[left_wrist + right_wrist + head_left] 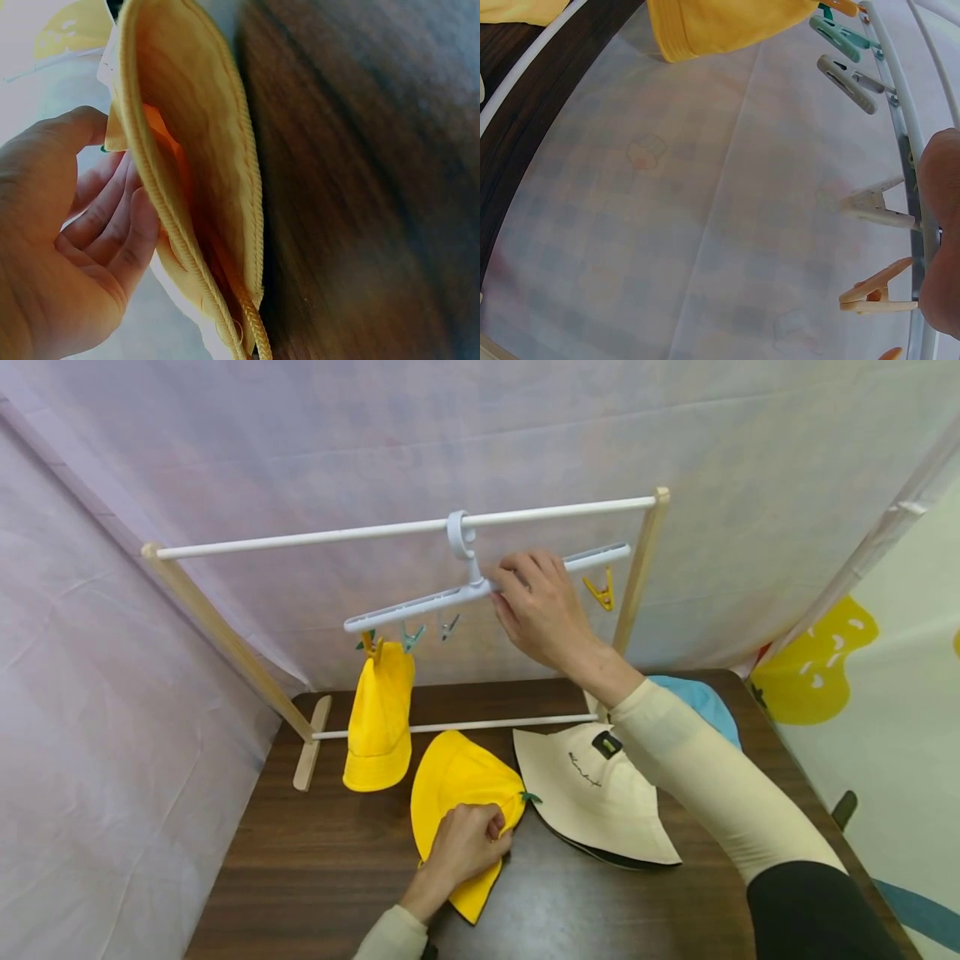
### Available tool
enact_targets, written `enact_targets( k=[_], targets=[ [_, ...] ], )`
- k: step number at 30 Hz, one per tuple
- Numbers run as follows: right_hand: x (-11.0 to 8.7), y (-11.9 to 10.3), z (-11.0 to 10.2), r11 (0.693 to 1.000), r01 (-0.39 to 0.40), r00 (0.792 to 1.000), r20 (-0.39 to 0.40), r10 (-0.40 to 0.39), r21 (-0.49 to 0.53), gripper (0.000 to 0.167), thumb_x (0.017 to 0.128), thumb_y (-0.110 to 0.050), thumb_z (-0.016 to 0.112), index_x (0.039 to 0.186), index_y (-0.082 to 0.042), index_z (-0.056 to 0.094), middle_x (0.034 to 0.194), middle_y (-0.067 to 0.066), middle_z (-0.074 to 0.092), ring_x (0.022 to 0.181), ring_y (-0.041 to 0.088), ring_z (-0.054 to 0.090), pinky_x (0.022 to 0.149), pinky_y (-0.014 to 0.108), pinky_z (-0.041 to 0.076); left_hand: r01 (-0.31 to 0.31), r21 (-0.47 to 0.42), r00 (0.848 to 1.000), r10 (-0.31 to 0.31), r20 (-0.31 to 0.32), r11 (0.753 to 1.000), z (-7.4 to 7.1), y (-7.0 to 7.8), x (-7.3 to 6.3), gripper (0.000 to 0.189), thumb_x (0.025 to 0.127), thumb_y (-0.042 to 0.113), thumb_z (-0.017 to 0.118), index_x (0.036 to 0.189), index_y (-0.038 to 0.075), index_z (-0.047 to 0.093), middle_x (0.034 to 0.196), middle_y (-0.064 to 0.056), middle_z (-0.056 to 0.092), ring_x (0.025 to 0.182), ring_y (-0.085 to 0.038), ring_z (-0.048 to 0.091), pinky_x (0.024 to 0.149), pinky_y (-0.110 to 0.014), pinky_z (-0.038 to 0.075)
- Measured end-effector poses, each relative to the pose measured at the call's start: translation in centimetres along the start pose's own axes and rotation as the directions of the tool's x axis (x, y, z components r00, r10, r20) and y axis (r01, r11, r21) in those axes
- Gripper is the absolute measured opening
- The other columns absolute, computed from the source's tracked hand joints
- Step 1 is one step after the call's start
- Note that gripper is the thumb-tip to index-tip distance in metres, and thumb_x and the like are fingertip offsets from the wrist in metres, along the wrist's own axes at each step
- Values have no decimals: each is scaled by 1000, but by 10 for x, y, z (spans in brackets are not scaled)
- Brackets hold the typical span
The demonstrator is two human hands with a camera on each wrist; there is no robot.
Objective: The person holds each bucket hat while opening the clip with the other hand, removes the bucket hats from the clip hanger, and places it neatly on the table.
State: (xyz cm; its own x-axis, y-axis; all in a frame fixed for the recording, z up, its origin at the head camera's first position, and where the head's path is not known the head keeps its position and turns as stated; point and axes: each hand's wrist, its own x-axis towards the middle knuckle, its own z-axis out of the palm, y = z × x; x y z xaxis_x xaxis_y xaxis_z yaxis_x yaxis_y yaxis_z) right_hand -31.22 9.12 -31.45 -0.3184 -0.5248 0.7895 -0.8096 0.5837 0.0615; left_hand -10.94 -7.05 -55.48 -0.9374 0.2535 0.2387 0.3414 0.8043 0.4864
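Observation:
My left hand (465, 847) is at a yellow bucket hat (457, 777) lying on the table, pinching its fabric between thumb and fingers. From the left wrist, the hat's open brim (251, 225) and a yellow cord (255, 322) face the camera. My right hand (543, 602) grips the bar of a white clip hanger (420, 605), which tilts down to the left. A second yellow hat (382, 718) hangs from the hanger's left end by an orange-yellow clip (372, 648). Green (412, 637) and grey clips (449, 627) dangle beside it.
The hanger hooks over the white top rod (315, 537) of a wooden-ended rack. A cream bucket hat (592, 785) lies on the dark table (300, 877), with a light blue hat (701, 702) behind my right forearm. Another yellow clip (602, 589) hangs at right.

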Motion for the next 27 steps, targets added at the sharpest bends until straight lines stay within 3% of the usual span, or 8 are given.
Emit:
enact_targets(
  k=[7,15,27],
  targets=[
    [0,0,0,1000,-3,1000,3,3,4,29,112,-14,66,135,3,75,125,23,73,112,43,62,100,55,51,-22,-24,1000,22,-13,999,0,0,2,14,90,21,91,92,13,80,78,2,76,64,3,55,62,-13,47],
    [-1,1,0,1000,-3,1000,-5,3,13,29,111,-13,67,134,3,75,124,23,73,113,44,62,99,56,51,-22,-34,1000,22,-18,999,-1,-1,3,25,92,28,91,109,12,83,88,2,79,74,-1,64,67,-14,52],
    [-2,1,1,1000,-12,1000,4,12,13,30,111,-14,67,136,2,74,125,23,73,113,43,62,98,55,51,-65,-27,995,63,-78,998,-6,0,9,41,95,35,88,128,12,82,118,-3,84,99,-19,75,89,-37,61]
  ],
)
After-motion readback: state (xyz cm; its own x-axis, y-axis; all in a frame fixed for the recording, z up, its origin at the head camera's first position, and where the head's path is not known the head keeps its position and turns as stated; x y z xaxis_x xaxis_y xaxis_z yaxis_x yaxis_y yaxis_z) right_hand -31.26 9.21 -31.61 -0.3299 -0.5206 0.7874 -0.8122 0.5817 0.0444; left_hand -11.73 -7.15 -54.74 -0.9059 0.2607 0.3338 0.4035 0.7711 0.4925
